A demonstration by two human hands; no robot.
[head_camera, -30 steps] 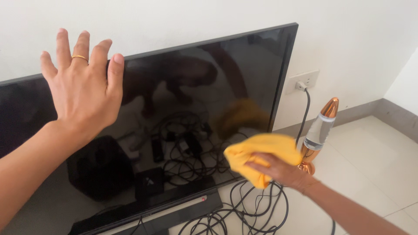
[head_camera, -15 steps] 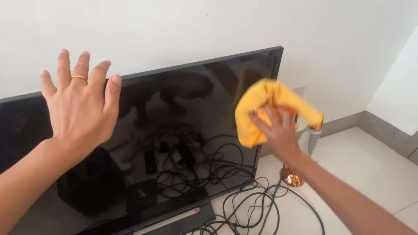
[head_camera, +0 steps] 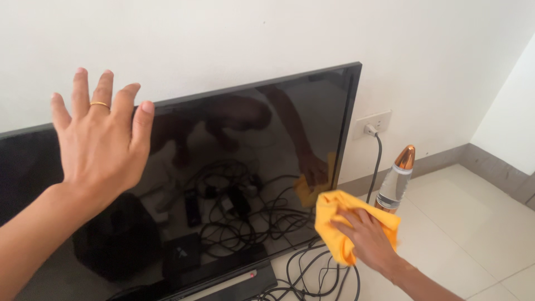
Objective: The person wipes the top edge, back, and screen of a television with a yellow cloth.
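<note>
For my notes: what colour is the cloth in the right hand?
Yellow-orange cloth, plain, seen in the head view.

A room in a home — a living room, by the look of it. Under the left hand (head_camera: 100, 147) a flat-screen television (head_camera: 223, 184) leans against a plain white wall (head_camera: 223, 39). Beside the right hand (head_camera: 365, 237) a tangle of black cables (head_camera: 312, 273) lies on a pale tiled floor (head_camera: 473, 223), and just beyond it stands a copper-capped lava lamp (head_camera: 397, 179) — above that, a wall socket (head_camera: 371, 124) with a plug in it.
</note>
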